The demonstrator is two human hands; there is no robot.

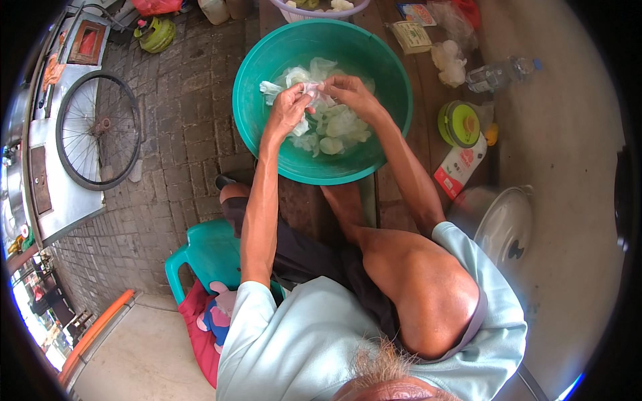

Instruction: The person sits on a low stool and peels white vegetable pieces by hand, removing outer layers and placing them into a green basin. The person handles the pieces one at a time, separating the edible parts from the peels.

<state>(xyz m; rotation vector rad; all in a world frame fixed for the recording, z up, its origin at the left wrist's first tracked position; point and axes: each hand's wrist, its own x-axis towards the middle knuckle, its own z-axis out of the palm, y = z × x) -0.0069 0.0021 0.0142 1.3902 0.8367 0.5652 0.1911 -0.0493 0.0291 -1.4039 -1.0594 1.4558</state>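
A wide green plastic basin (pixel 321 173) stands in front of me, holding several small, thin, clear plastic bags (pixel 341 125) with whitish contents. Over the basin's middle, my left hand (pixel 293 105) pinches the left side of a thin plastic bag (pixel 312 89). My right hand (pixel 348 92) grips the same bag from the right with thumb and fingertips. The two hands are close together, and the bag is bunched between them. White crumpled plastic (pixel 271 90) lies just left of my left hand. What the pinched bag contains cannot be made out.
A purple-rimmed basket (pixel 321 14) adjoins the basin's far edge. On the wooden bench's right are a plastic bottle (pixel 501 74), a green-lidded container (pixel 461 124), a red-white packet (pixel 461 165) and a lidded metal pot (pixel 504 225). A green chair (pixel 213 250) stands left; a wheel (pixel 100 130) is beyond.
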